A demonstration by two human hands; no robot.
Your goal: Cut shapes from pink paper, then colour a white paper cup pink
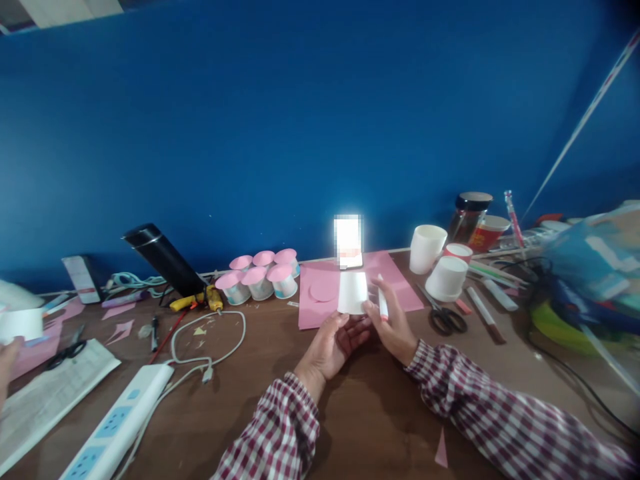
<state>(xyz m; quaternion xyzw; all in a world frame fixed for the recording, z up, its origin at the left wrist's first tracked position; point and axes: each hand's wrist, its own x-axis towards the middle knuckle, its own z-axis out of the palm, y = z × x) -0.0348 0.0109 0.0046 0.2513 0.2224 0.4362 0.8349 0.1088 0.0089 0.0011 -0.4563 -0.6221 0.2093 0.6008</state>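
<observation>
My left hand (336,347) grips a white paper cup (353,292) near its lower edge, with the thumb on the front and the fingers beneath. The cup's narrower end points up. In my right hand (397,327) a white marker (383,303) with a red end stands nearly upright between the fingers, while the thumb touches the cup's right side. Behind the cup lies a pink paper sheet (400,283), and a cut pink paper circle (324,289) rests on it. A small bright screen (349,240), blurred out, stands at the wall.
Several cups with pink tops (258,283) stand to the left. Rightward are black scissors (447,320), a tall white cup (427,249), an upturned cup (447,279) and a plastic bag (595,267). A power strip (120,420) and cable lie front left; a co-worker's hand (7,367) holds something white.
</observation>
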